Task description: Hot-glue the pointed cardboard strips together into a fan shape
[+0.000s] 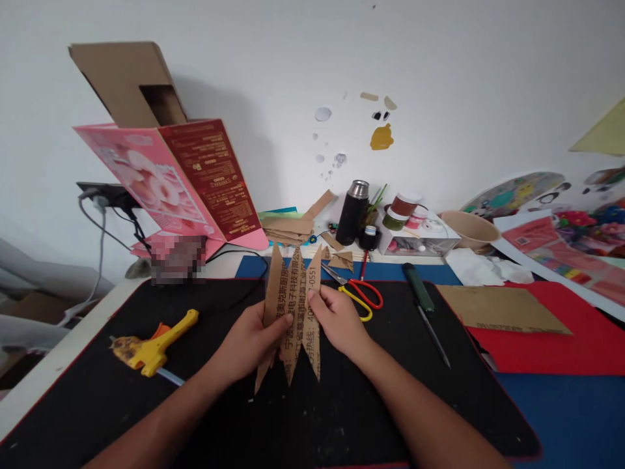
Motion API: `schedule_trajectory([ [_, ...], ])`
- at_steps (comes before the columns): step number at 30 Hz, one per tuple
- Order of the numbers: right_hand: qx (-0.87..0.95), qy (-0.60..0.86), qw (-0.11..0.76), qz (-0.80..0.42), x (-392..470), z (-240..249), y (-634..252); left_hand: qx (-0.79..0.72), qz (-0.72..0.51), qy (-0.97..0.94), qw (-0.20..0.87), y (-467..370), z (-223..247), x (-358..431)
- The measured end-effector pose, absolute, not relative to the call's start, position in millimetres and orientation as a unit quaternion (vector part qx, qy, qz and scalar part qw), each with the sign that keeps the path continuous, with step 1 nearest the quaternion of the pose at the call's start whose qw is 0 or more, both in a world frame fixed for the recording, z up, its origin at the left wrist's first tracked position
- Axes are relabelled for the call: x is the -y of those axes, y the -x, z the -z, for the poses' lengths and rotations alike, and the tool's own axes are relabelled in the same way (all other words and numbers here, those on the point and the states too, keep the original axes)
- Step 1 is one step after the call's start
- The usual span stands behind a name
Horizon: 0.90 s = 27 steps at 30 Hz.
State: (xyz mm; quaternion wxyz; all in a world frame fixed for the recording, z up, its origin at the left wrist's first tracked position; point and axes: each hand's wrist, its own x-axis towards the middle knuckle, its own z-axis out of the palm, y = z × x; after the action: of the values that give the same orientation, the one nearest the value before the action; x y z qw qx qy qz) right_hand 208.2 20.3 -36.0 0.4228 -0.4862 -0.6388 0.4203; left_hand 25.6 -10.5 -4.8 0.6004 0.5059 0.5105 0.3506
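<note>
Between my hands, above the black mat (303, 430), is a piece of brown cardboard (297, 326) with printed characters and pointed ends at top and bottom. My left hand (251, 342) grips its left side, thumb across the front. On the right edge, my right hand (336, 319) pinches it between thumb and fingers. Just beyond my right hand lie scissors (360, 298) with red and yellow handles. A yellow glue gun (156, 344) rests on the mat at the left, beyond my left forearm.
A green-handled knife (418, 288) and a pointed metal tool (433, 335) lie right. A cardboard sheet (502, 309) rests on red paper (547, 352). Along the back stand a pink box (166, 182), a black thermos (352, 213), paint jars (401, 210) and a bowl (469, 228).
</note>
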Motion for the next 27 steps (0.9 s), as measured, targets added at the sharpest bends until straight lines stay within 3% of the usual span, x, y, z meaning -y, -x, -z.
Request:
schedule_trajectory([
  [5, 0.662, 0.519, 0.403, -0.360, -21.4, 38.0, -206.7, -0.523, -0.391, -0.589, 0.476, -32.0, 7.8, 12.0],
  [11, 0.587, 0.440, 0.457, -0.503, -19.9, 35.6, -204.5, -0.512, -0.365, -0.493, 0.602, -26.7, 8.5, 10.3],
  [16, 0.584, 0.424, 0.414, -0.555, -13.2, 33.2, -201.5, -0.508, -0.410, -0.471, 0.593, -18.5, 4.5, 5.6],
  [22, 0.672, 0.460, 0.387, -0.432, -12.5, 34.8, -200.7, -0.533, -0.402, -0.498, 0.553, -19.5, 5.2, 5.7],
  [27, 0.710, 0.504, 0.356, -0.340, -13.7, 36.6, -199.4, -0.556, -0.426, -0.601, 0.384, -26.8, 8.0, 11.4],
])
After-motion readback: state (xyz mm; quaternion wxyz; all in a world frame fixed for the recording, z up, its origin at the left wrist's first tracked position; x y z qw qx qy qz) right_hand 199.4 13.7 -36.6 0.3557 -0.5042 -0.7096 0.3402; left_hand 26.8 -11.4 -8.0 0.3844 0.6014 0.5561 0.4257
